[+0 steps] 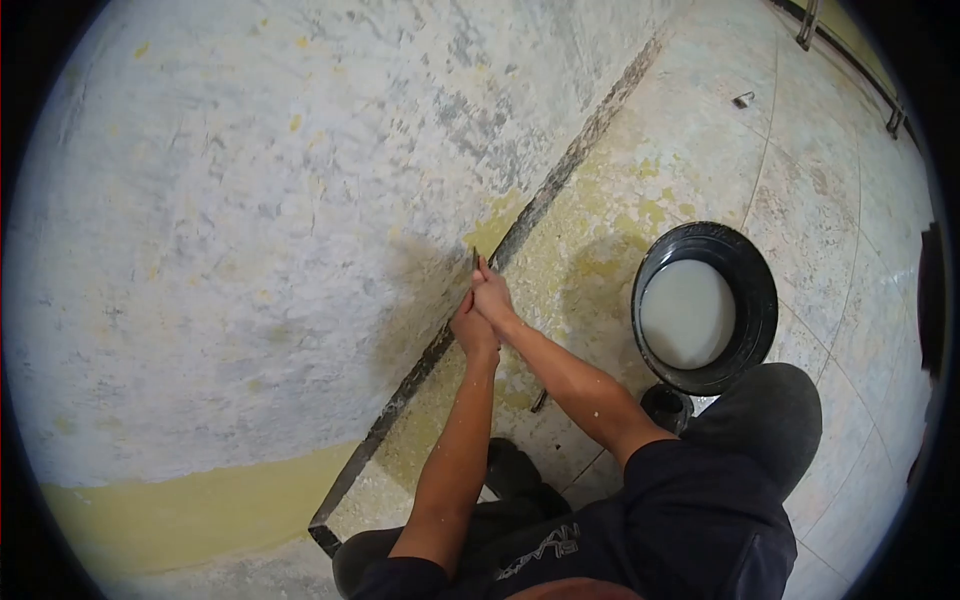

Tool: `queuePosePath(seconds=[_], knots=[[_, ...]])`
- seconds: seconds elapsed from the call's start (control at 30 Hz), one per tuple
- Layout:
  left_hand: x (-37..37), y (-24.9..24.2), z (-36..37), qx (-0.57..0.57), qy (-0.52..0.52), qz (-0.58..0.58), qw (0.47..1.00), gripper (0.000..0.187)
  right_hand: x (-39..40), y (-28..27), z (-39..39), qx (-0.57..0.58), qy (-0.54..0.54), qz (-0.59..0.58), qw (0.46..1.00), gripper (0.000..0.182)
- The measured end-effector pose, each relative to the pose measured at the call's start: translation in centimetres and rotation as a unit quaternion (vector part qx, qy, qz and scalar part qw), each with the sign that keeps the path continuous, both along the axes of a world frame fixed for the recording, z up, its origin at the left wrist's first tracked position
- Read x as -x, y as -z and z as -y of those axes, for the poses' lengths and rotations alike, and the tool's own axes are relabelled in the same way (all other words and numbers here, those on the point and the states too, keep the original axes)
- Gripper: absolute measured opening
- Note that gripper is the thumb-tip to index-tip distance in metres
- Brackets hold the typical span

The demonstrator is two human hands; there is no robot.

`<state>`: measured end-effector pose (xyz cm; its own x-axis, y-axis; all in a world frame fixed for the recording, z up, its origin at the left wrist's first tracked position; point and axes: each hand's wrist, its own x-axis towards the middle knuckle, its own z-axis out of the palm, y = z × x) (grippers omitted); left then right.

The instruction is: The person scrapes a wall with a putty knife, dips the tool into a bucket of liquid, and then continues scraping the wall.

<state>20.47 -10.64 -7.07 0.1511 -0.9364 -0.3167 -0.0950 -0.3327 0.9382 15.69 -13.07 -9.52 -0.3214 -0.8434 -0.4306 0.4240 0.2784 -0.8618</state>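
My right hand is closed around what looks like a scraper; only its narrow dark end shows, close to the wall. Just behind it, my left hand is also closed, pressed against the right hand and apparently round the rear of the same tool. The grip itself is hidden between the fingers. Both hands are low, by the dark skirting strip. Ahead of the tool, a patch of yellow paint remains on the whitish, scraped wall.
A black bucket of cloudy white liquid stands on the floor to my right, beside my knee. A thin stick-like item lies below my right forearm. Farther off are a small padlock-like object and a metal rail. Pale flakes litter the floor.
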Motion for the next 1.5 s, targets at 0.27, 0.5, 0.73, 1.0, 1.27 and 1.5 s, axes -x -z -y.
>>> queuePosePath(seconds=[0.27,0.5,0.73,1.0,1.27,1.5], knots=[[-1.7,-1.8,1.7,-0.012,0.050,-0.009,0.999,0.031,-1.9,-0.2,1.6,-0.008,0.059,0.103,0.993,0.053],[-0.7,-0.9,2.0,0.038,0.073,-0.052,0.995,0.031,-0.1,-1.6,1.7,0.025,0.085,-0.029,0.996,0.055],[-1.3,-1.3,0.4,0.038,0.023,-0.077,0.996,0.031,-0.6,-2.8,-0.1,0.054,0.023,-0.038,0.998,0.058],[1.1,-2.2,2.8,0.006,0.060,-0.068,0.996,0.035,1.8,-2.3,2.1,0.065,0.087,-0.022,0.994,0.056],[2.3,-2.7,0.1,0.055,-0.008,-0.107,0.993,0.032,2.9,-5.5,-0.1,0.035,0.000,0.012,0.999,0.052],[1.3,-4.7,2.2,0.044,0.036,-0.051,0.997,0.030,1.5,-4.0,1.9,0.072,0.079,-0.055,0.993,0.056]])
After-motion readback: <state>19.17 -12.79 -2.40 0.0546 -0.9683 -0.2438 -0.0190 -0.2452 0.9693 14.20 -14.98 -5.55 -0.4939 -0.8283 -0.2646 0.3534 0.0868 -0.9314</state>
